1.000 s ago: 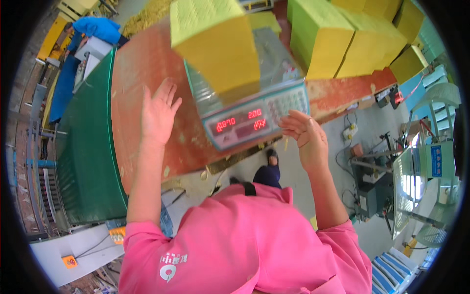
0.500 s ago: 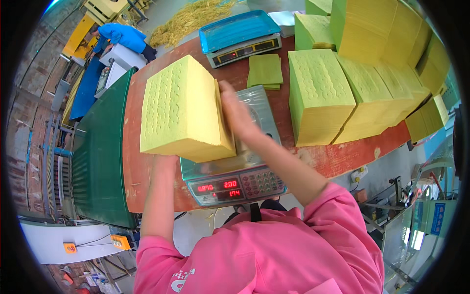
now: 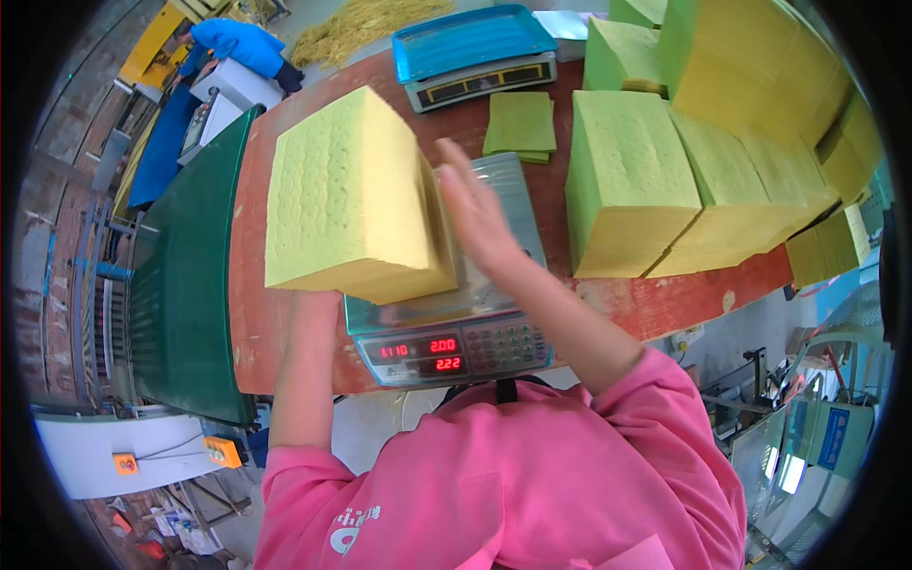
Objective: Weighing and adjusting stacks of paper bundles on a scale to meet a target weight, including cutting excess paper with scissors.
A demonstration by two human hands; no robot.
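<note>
A thick block of yellow paper sheets [image 3: 328, 204], its top marked with rows of wavy punched lines, sits tilted over the left side of a digital scale [image 3: 518, 223]. My left hand reaches beneath the block's near left edge; only the wrist [image 3: 317, 306] shows, and the fingers are hidden. Beside the block's right side, my right hand [image 3: 477, 214] is held up with its fingers stretched out, holding nothing. Red digits glow on the scale's front panel [image 3: 408, 356]. A few loose yellow-green sheets [image 3: 521, 125] lie beyond the scale.
More paper blocks [image 3: 632, 180] stand stacked along the right of the red table [image 3: 655, 304]. A second scale with a blue tray [image 3: 475, 43] is at the back. Green sheeting [image 3: 185, 285] borders the left. Farther off, a person in blue [image 3: 237, 47] bends over a machine.
My right hand has drawn slightly away from the block's side, its fingers straightened. The block remains over the scale, whose displayed digits have changed. The view has shifted a little.
</note>
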